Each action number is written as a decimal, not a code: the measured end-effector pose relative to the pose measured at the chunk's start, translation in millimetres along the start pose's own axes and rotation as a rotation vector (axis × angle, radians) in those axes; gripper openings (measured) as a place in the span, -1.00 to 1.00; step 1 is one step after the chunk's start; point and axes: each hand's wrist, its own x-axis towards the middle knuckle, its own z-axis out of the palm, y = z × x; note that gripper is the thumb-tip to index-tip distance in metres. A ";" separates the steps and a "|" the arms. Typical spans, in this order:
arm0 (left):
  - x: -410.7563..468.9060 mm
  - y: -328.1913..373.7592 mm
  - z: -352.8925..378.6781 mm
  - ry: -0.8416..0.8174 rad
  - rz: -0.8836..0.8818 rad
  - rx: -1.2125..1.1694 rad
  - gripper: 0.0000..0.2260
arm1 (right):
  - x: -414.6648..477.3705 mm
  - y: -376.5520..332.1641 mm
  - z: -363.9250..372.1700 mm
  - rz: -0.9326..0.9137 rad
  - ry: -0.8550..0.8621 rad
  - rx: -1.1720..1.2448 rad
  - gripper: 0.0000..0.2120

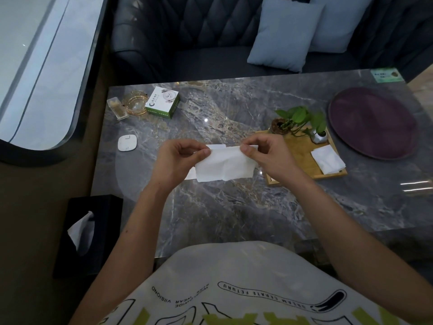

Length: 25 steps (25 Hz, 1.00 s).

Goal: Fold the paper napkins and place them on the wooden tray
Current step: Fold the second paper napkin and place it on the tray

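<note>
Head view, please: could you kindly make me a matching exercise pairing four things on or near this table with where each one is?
Things:
1 napkin being folded
2 folded napkin
3 black tissue box
4 purple round tray

Places:
A on the wooden tray
B beside the table, at its near left corner
C pinched between the left hand and right hand
D at the table's far right

Pairs: 1-C, 2-A, 3-B, 4-D

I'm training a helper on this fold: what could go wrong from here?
1. The thin white paper napkin hangs pinched between the left hand and right hand; pulling them apart could tear it.
2. The rectangular wooden tray already carries a folded white napkin and small green potted plants; setting this one down may nudge either.
</note>
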 end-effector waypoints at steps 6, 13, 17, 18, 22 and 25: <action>1.9 2.6 -6.2 0.011 0.036 0.021 -0.95 | 2.3 -3.2 -5.7 0.009 0.033 0.024 -0.86; 1.1 4.0 -9.9 0.032 0.016 -0.048 -0.92 | 5.1 -5.5 -8.8 0.073 0.070 0.162 -0.89; -1.5 4.7 -10.5 0.018 -0.002 -0.103 -0.87 | 4.2 -8.7 -9.0 0.085 0.066 0.183 -0.93; -2.4 4.6 -11.1 0.001 -0.003 -0.121 -0.86 | 3.6 -10.1 -9.4 0.085 0.057 0.187 -0.94; -4.4 5.1 -15.1 -0.063 -0.021 -0.187 -0.82 | 3.7 -17.9 -10.4 0.112 0.071 0.243 -0.90; -5.4 7.5 -14.2 -0.099 -0.041 -0.213 -0.83 | 4.6 -21.2 -10.4 0.110 0.083 0.243 -0.88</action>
